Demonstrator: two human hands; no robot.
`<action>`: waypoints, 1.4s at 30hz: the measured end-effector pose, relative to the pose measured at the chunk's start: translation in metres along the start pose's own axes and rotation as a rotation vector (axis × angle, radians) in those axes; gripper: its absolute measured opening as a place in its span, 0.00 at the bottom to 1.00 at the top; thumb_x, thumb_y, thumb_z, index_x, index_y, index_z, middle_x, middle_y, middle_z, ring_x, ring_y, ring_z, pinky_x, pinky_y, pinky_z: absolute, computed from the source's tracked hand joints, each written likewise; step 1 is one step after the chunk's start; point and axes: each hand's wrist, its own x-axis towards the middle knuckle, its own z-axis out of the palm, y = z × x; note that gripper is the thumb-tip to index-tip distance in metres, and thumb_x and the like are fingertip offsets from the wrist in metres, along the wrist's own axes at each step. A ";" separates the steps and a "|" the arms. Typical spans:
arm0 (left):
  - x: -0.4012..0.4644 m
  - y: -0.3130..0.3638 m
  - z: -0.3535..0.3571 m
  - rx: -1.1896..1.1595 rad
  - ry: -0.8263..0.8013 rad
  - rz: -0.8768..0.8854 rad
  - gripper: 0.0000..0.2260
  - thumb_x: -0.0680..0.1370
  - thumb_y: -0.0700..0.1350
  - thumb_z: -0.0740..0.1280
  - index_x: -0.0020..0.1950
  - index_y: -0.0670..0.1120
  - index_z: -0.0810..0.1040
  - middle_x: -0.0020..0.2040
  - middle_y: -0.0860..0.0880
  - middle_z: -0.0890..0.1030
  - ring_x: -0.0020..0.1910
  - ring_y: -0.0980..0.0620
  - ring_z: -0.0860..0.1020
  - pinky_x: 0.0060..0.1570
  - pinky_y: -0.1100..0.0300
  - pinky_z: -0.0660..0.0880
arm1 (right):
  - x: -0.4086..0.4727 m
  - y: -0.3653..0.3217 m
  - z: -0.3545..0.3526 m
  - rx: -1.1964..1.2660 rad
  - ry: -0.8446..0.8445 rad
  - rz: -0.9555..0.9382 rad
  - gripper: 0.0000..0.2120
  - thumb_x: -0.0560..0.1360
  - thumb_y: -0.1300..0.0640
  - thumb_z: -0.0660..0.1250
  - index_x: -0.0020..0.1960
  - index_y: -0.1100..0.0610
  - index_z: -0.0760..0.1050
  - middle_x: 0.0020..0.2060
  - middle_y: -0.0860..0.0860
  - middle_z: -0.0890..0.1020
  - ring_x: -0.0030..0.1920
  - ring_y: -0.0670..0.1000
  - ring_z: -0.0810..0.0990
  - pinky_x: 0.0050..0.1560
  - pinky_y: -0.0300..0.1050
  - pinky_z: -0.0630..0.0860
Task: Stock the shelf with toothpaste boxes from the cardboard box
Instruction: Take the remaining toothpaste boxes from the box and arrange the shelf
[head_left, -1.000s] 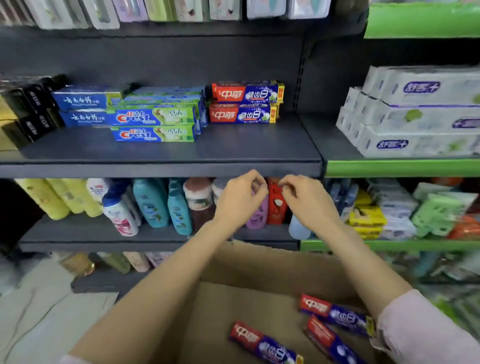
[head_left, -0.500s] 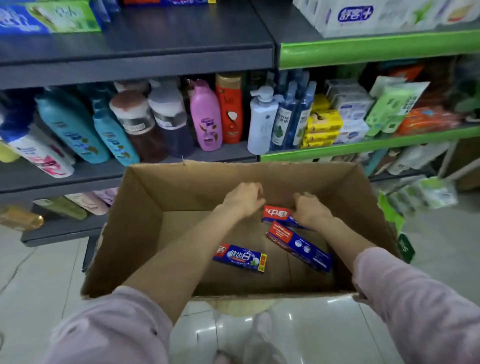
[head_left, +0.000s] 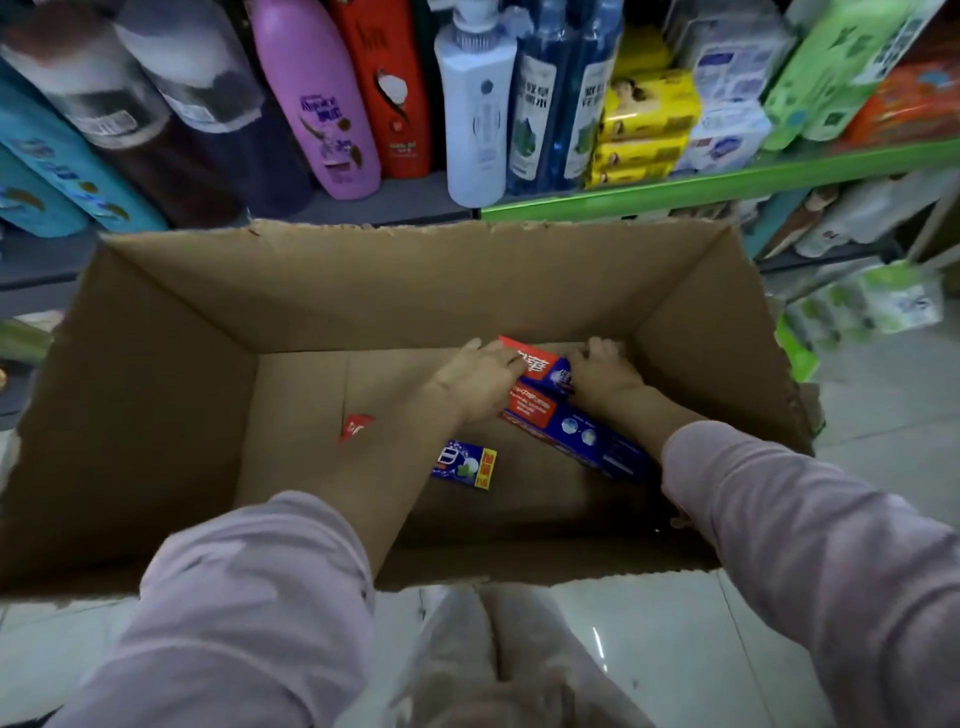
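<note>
In the head view, the person is now looking down into the carton (head_left: 156, 395), while one second ago both hands were reaching up, empty, at the shelf edge and half a second ago they were just arriving at the carton floor. This probably means one round of stocking is finished and the next pick is beginning. The left hand (head_left: 480, 376) and the right hand (head_left: 602, 371) are closing on the two ends of the far box (head_left: 540, 366), which is lying near the back wall of the carton; I cannot tell if it is already lifting. The carton is holding two more boxes: the middle box (head_left: 576, 439) is lying just beside the held one, and the near box (head_left: 465, 465) is partly hiding under the left forearm. The bottle shelf (head_left: 410, 200) behind the carton is holding shampoo bottles (head_left: 317, 98), not toothpaste, so the target shelf is not showing now.
</note>
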 end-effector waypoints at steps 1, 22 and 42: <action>-0.001 0.003 0.003 0.008 0.068 0.063 0.21 0.79 0.49 0.61 0.71 0.46 0.66 0.70 0.47 0.69 0.68 0.49 0.67 0.66 0.55 0.63 | 0.002 -0.002 0.002 0.032 -0.031 0.015 0.30 0.77 0.52 0.65 0.73 0.62 0.58 0.70 0.62 0.63 0.70 0.59 0.64 0.68 0.52 0.64; -0.119 -0.060 -0.004 -1.149 -0.148 -0.544 0.13 0.75 0.50 0.69 0.53 0.40 0.80 0.45 0.44 0.82 0.36 0.55 0.80 0.40 0.63 0.77 | -0.083 -0.038 -0.028 1.021 -0.068 0.165 0.06 0.69 0.64 0.72 0.42 0.59 0.75 0.43 0.58 0.80 0.35 0.53 0.78 0.35 0.40 0.74; -0.255 -0.036 -0.182 -1.927 0.458 -0.121 0.14 0.79 0.47 0.64 0.64 0.46 0.72 0.51 0.46 0.81 0.45 0.52 0.81 0.44 0.56 0.81 | -0.222 -0.181 -0.150 1.419 0.437 -0.393 0.21 0.71 0.60 0.73 0.57 0.55 0.66 0.51 0.51 0.80 0.41 0.45 0.80 0.35 0.33 0.78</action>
